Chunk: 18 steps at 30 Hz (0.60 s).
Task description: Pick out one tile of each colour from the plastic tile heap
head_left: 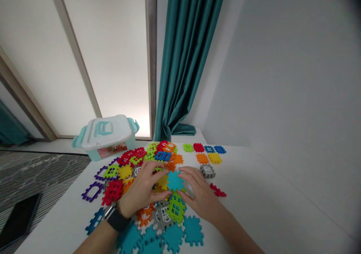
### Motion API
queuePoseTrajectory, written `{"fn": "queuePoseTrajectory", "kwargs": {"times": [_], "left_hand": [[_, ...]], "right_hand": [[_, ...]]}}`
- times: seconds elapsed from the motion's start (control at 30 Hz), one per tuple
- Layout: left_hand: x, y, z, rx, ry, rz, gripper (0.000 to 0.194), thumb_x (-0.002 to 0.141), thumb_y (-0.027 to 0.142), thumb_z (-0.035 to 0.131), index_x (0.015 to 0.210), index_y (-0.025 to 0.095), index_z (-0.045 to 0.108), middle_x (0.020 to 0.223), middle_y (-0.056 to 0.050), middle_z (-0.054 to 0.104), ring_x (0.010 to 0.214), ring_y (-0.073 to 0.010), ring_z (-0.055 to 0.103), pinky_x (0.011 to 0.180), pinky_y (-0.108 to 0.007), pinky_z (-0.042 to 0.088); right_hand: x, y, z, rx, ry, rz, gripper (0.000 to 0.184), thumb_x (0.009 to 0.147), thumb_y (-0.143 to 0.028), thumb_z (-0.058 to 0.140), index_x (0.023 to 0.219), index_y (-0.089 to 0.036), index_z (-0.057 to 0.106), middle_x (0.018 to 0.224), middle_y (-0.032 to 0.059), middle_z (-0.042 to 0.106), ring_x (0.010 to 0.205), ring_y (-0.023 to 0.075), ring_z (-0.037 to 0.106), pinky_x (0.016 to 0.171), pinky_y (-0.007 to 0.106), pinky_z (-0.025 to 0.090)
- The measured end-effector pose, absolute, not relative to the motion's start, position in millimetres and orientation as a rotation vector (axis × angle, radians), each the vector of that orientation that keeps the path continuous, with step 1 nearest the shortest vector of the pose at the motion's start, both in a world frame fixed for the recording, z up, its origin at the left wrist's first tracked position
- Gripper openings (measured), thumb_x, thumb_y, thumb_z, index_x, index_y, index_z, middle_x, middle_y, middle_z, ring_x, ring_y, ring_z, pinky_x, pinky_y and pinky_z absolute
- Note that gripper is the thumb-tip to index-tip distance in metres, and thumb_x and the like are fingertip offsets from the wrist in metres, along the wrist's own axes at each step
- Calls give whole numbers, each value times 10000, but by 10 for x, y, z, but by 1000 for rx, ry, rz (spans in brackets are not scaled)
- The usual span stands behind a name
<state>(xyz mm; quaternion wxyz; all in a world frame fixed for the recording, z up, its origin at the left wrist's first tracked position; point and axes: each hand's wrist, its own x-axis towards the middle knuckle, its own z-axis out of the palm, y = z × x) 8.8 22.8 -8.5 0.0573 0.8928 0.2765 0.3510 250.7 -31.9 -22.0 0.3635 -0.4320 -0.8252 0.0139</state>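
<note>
1. The teal plastic piece [175, 181] lies on the pile of interlocking plastic pieces [132, 160], between the left hand [142, 189] and the right hand [201, 198].
2. The right hand's fingers [186, 174] are curved and part-open, their tips at the teal piece's edge; I cannot tell whether they grip it.
3. The left hand's fingers [153, 167] curve over the pile, with the thumb just beside the teal piece; any grip is unclear.
4. A gray piece [208, 171] lies beyond the right hand on the white tabletop [254, 201].
5. A lidded plastic box [105, 135] stands at the tabletop's far edge.
</note>
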Motion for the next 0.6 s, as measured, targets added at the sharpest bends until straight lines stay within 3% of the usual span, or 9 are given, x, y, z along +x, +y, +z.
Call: {"fn": "queuePoseTrajectory", "kwargs": {"times": [0.3,0.6], "left_hand": [[108,234,-59,2755,915,965,512,788,326,812,1257,242,623,1185,-84,626,1112,-297,550,1008,-475,437],[132,191,-49,2718,892,926,617,762,262,822,1324,264,568,1267,-92,594,1170,-305,540,1020,-468,442]], "right_hand": [[2476,-318,-219,-1122,-2115,62,363,910,-171,634,1254,-261,562,1297,109,641,1232,274,584,1046,499,516],[2455,-321,-229,-1117,-2132,85,353,919,-203,636,1258,-254,552,1297,105,640,1232,276,573,1054,504,509]]}}
